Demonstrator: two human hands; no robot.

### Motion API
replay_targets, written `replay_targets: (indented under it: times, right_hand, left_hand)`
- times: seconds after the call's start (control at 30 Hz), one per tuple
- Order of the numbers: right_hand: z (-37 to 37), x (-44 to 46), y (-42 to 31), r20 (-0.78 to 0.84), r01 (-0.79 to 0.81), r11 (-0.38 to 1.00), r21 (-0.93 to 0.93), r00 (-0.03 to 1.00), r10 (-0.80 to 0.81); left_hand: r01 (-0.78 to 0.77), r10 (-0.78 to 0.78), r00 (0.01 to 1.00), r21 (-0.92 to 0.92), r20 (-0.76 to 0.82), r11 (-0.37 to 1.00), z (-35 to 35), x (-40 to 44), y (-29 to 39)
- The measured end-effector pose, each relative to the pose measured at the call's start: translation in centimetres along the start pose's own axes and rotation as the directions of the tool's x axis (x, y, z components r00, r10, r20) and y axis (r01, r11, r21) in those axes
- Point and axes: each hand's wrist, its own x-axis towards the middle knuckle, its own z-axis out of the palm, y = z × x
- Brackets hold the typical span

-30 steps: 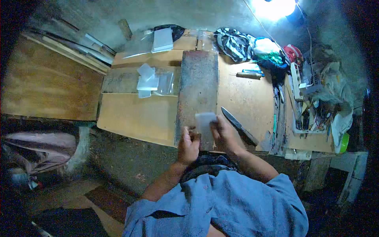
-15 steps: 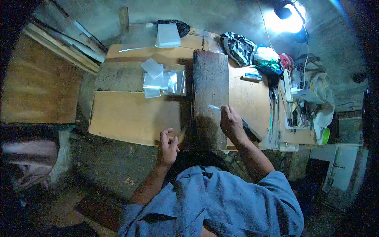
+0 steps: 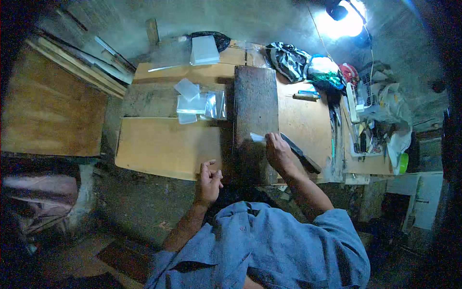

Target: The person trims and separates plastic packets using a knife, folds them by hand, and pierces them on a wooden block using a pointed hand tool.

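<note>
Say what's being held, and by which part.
The right hand pinches a small pale piece by its right end; the left hand holds nothing visible.

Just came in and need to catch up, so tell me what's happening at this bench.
A person in a blue shirt holds a small whitish piece in the right hand, over the dark board. The left hand holds nothing that shows, its fingers half curled near the board's left side. A knife lies just right of the right hand. Left of the board, some clear sheets lie in a loose, overlapping group, and a whitish stack sits farther back.
</note>
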Motion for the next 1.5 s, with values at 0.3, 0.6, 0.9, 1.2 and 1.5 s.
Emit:
replay_targets:
  times: [0.3,0.6,0.9,1.2,1.5]
  right_hand:
    - [1.9,-1.7,4.3,0.259,-0.245,0.83,0.5,0.958,0.126]
    - [-6.6,-3.8,2.5,0.587,-0.367,0.633,0.681,0.791,-0.173]
    - [-5.5,-5.9,5.5,0.383,-0.373,0.21,0.904,0.924,-0.009]
    - [-3.0,-7.6,2.9,0.372,-0.354,-0.152,0.923,0.921,0.115]
    - [-9.8,-5.3,3.6,0.159,-0.025,0.709,0.705,0.98,-0.123]
  left_hand:
    - [-0.213,0.21,0.977,0.239,0.037,0.947,5.2,1.3,2.6]
    - [-0.076,-0.031,0.964,0.388,0.263,0.918,11.1,1.2,6.7]
    - [0.05,-0.052,0.996,0.027,0.067,0.998,12.6,0.5,4.5]
    - [0.095,-0.079,0.995,-0.298,0.064,0.95,15.6,0.3,4.0]
    - [-0.03,-0.019,0.946,0.147,0.322,0.989,13.3,1.5,5.8]
